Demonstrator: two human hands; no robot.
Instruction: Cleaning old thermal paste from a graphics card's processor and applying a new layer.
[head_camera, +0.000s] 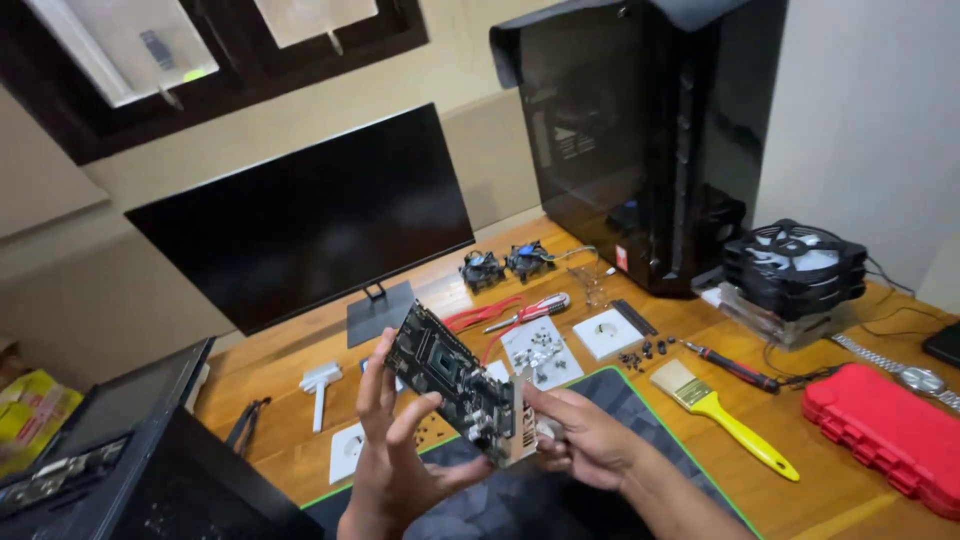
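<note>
Both hands hold a dark circuit board (452, 385) tilted in the air above the front edge of the desk. The left hand (395, 440) closes on its lower long edge, fingers spread up along the near face. The right hand (580, 435) pinches the end that carries a metal bracket, fingers curled behind it. Under the hands lies a dark desk mat (640, 400) with a green border.

Beyond the board, on the wooden desk (830, 490), one small white tray (541, 352) holds a loose heap of small metal parts. Beside it is one white socket plate (607, 332), and a second one (347, 452) lies to the left of the hands. A scatter of small black screws (645, 352) sits bare on the wood, too small to count.

Further out: one yellow-handled brush (722, 414), one red-and-black screwdriver (732, 367), one red-handled pair of pliers (505, 312), one closed red case (887, 428), one wristwatch (905, 374), two small cooler fans (505, 265), a stack of black case fans (795, 265), one dark monitor (305, 220) and one tall black computer case (640, 130).
</note>
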